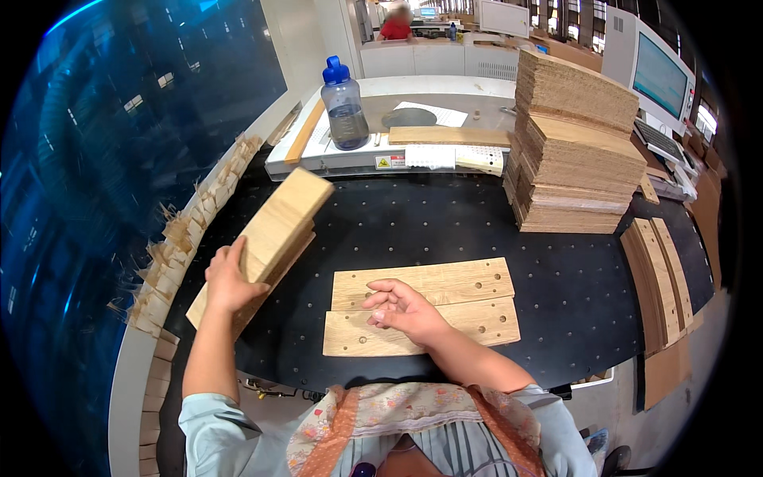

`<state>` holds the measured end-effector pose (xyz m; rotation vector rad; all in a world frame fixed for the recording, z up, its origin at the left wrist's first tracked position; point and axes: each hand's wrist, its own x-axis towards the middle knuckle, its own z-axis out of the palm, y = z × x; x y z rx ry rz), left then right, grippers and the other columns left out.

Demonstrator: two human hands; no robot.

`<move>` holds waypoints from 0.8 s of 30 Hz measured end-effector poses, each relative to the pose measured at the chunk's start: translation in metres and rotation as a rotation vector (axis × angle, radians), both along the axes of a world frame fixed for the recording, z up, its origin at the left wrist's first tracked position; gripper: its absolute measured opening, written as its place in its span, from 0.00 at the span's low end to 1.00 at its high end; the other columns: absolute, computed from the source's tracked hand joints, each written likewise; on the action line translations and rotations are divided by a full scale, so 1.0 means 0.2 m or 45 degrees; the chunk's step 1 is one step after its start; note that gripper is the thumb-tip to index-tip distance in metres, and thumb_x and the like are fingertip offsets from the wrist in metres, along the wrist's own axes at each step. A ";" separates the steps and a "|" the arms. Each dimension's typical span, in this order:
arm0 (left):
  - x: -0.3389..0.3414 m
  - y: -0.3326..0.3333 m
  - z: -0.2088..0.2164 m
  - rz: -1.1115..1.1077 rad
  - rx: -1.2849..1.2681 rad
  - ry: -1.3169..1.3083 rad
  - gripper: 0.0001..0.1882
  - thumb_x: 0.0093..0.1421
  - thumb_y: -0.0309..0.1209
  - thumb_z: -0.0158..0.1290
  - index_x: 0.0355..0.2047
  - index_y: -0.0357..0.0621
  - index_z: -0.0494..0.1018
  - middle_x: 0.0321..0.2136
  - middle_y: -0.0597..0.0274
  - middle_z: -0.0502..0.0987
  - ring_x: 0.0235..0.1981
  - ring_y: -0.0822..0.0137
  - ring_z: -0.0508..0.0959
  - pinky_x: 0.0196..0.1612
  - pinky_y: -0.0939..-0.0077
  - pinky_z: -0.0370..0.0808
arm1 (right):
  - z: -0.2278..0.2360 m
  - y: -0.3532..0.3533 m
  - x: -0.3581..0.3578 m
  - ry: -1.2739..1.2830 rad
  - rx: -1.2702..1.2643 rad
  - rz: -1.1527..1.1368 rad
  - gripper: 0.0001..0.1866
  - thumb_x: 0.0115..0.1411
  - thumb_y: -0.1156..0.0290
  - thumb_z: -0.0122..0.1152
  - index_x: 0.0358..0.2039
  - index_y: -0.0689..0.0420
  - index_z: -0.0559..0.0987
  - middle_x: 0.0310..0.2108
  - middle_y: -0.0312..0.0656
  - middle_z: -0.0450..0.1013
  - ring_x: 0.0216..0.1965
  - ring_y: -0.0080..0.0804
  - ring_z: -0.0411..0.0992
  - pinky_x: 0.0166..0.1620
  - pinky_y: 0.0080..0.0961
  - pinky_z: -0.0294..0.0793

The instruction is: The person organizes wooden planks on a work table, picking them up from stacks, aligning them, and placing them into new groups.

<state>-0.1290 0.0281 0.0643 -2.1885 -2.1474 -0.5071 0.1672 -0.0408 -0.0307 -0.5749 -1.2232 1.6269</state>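
My left hand (229,280) is on a small stack of light wooden boards (286,213) at the left. Its fingers and thumb spread across the near part of the top board, gripping it. The stack lies at a slant, its far end turned to the right. In the middle, two light wooden boards with drilled holes (469,319) lie side by side on the black table. Over their left half hovers my right hand (407,312), fingers loosely curled and apart, with nothing in them. It hides part of both drilled boards.
The black table (381,215) is dotted with small studs. A tall pile of boards (580,159) stands at the far right, near a monitor (660,75). More drilled boards (656,278) lie along the right edge. A blue-capped water bottle (346,111) stands on the white machine ledge behind.
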 end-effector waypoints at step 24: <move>-0.16 0.10 -0.20 0.107 -0.059 0.314 0.54 0.30 0.41 0.69 0.59 0.50 0.55 0.56 0.45 0.56 0.60 0.48 0.52 0.60 0.53 0.50 | -0.13 0.08 -0.02 -0.117 0.126 -0.004 0.17 0.56 0.78 0.56 0.47 0.61 0.70 0.39 0.37 0.70 0.39 0.19 0.68 0.44 0.18 0.68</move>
